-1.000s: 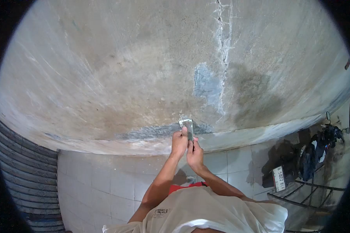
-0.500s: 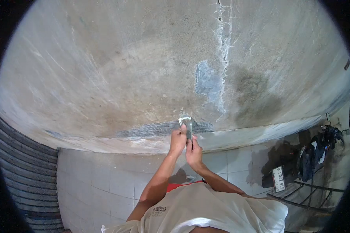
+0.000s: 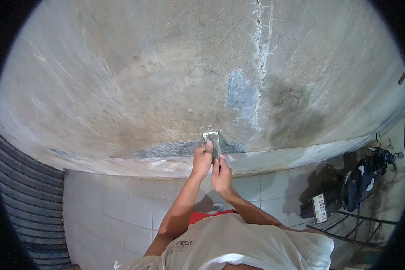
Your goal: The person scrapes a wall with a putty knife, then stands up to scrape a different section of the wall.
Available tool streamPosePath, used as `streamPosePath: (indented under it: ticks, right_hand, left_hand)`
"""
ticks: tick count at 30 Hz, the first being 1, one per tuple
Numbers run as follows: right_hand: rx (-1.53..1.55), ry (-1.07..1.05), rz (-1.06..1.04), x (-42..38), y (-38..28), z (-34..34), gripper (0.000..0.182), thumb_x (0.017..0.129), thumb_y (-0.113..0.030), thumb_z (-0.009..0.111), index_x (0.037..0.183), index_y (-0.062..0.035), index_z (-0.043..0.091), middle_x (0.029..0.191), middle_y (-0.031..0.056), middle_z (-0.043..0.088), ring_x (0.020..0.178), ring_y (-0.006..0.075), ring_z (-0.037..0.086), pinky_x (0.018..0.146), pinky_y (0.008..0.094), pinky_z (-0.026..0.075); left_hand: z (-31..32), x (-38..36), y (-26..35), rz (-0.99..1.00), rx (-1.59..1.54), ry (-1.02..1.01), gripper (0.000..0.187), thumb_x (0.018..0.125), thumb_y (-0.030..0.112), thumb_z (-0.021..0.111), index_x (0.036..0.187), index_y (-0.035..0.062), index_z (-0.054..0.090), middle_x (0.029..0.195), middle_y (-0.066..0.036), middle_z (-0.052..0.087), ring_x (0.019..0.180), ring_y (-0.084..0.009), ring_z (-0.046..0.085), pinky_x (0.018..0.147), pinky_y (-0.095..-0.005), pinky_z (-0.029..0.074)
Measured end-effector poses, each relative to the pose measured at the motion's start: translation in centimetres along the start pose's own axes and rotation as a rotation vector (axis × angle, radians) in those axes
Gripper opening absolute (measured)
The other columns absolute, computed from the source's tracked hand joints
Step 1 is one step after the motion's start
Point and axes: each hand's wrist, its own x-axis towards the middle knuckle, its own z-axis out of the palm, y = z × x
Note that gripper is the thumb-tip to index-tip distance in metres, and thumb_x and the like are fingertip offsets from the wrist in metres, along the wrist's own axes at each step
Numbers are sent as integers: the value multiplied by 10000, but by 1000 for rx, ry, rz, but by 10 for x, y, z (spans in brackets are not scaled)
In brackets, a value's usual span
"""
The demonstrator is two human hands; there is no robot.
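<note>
A flat metal scraper (image 3: 215, 145) with pale smears along its blade edge is pressed up against the wall (image 3: 166, 90). My left hand (image 3: 202, 159) grips its blade, the thumb lying along the flat face. Lower down, my right hand (image 3: 222, 176) is closed round the handle, which the fingers mostly hide. Behind the blade, a rough dark-grey patch (image 3: 171, 149) stretches to both sides along the bottom of the wall. Above and to the right sits a smoother blue-grey patch (image 3: 240, 92), beside a jagged vertical crack (image 3: 260, 58) with white edges.
A ledge (image 3: 292, 157) juts along the wall's foot above a pale tiled floor (image 3: 121, 207). To the left stands a ribbed metal shutter (image 3: 31, 211). On the right are a motorcycle (image 3: 360, 184), a licence plate (image 3: 320, 208) and a dark metal rack (image 3: 351, 227).
Both hands and the scraper have moved slightly up and to the left along the wall. The grip looks the same, and the view has shifted a little.
</note>
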Motion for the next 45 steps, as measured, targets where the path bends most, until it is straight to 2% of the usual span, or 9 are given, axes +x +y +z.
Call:
streamPosePath:
  ticks: [2,5,7,14,16,36,38,41,45]
  right_hand:
    - [-59,-23,45,-7,11,1,247,975,-171,449,1143,-21,552,754,174,636,607,218,604,578,350,467]
    - [58,47,-115,-2,10,6,250,973,-165,451,1157,-30,553,755,159,647,634,230,631,594,356,481]
    - [-103,-73,141,-2,-12,-1,249,972,-161,449,1160,-35,554,780,150,664,688,266,663,624,361,494]
    - [-14,-2,-19,-2,11,7,245,972,-160,452,1152,-33,560,812,165,672,695,295,662,630,368,494]
    - [-73,-45,50,-5,-2,4,310,966,-215,457,1248,-92,501,734,228,632,704,416,637,584,451,481]
    - [5,47,-83,-7,9,17,221,965,-167,459,1129,-43,541,839,216,666,781,413,646,625,432,499]
    - [83,34,-52,-2,-15,9,242,977,-170,438,1104,2,552,808,216,638,701,312,637,638,381,479]
    - [13,-33,10,-2,-13,5,242,969,-171,455,1130,-18,551,873,219,669,819,392,659,654,421,512]
    - [112,49,-79,-3,-5,12,276,966,-150,453,1196,-12,516,854,239,652,764,414,643,620,422,495]
  left_hand:
    - [3,-5,-5,-85,-31,5,563,1000,412,403,728,-12,655,698,-127,688,514,-120,560,479,-288,461]
    - [2,-8,5,-76,-21,6,557,1005,399,391,726,-6,652,701,-135,686,532,-122,575,489,-283,473]
    - [0,-4,3,-44,9,17,549,1008,388,385,739,-9,652,715,-145,688,553,-135,597,506,-282,491]
    - [-4,0,1,-29,-59,6,556,1002,411,395,749,-16,647,693,-126,680,578,-160,632,511,-292,503]
    - [-4,-9,9,12,-91,-7,566,999,417,403,739,-19,651,687,-118,678,582,-157,631,508,-288,503]
    - [-4,-5,-6,-43,10,35,584,1003,401,395,718,-26,676,625,-99,659,493,-141,544,470,-313,439]
    - [-6,1,19,37,77,30,581,1002,400,399,719,-26,675,617,-94,653,501,-136,542,476,-315,438]
    - [-11,4,4,107,193,36,573,1000,398,406,727,-27,676,613,-91,650,550,-123,558,526,-312,454]
    - [-10,7,-7,51,88,6,572,987,442,422,731,-10,661,686,-98,667,587,-140,606,528,-299,511]
